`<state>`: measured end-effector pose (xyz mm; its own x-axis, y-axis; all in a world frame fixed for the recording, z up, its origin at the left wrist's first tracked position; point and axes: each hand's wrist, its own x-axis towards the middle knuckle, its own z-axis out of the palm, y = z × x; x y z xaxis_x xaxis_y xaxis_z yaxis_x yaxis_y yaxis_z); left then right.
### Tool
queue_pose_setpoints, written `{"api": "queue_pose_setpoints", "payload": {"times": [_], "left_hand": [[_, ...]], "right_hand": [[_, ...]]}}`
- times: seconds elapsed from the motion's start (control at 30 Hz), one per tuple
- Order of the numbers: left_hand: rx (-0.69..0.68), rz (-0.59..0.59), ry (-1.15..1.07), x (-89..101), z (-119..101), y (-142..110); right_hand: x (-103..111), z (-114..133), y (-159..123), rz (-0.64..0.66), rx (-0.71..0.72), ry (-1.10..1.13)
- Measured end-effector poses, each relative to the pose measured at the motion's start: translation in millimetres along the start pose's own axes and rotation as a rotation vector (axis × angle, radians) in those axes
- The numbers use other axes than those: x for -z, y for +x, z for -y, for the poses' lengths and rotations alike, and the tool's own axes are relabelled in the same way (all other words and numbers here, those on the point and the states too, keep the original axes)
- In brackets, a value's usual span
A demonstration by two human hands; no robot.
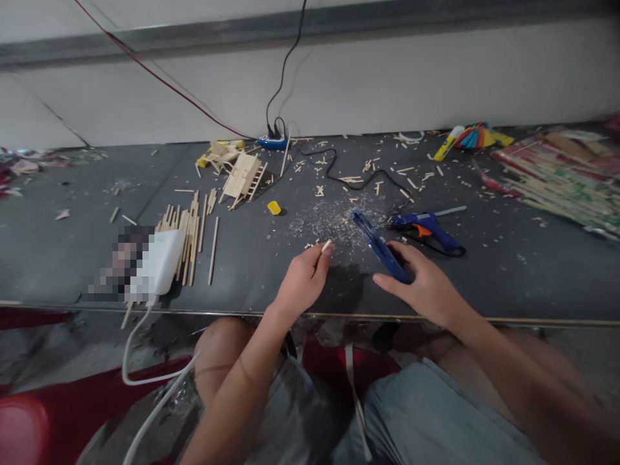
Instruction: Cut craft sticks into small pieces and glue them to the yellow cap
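My left fingers [321, 263] pinch a stick [327, 245], right fingers [411, 253] half-curl round a blue tool [380, 247]; likely trimming, I should align them

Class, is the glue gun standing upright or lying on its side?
The glue gun lies on its side, handle flat along the table.

Dim, greyish light covers the matte dark-grey desk [256, 274]; a soft shadow falls near its front edge. A thin black cable [293, 50] faintly shadows the pale wall [372, 84]. Blur smears slim wooden sticks [557, 184] at back right; coarse pixels mask a front-left patch.
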<state>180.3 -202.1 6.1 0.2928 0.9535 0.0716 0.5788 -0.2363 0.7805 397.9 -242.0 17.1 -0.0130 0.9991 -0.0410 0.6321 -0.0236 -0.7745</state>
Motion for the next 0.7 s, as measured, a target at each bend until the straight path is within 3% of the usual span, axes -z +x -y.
{"api": "queue_pose_setpoints", "payload": {"times": [0.2,0.7], "left_hand": [[0.05,0.098,-0.246,-6.0,-8.3,-7.9],[0.063,0.117,-0.339,-16.6,-7.3,-11.3]], "right_hand": [[-8.3,1.8,-2.9,0.056,0.113,-0.097],[-15.1,5.2,-4.7,0.039,0.125,-0.125]]}}
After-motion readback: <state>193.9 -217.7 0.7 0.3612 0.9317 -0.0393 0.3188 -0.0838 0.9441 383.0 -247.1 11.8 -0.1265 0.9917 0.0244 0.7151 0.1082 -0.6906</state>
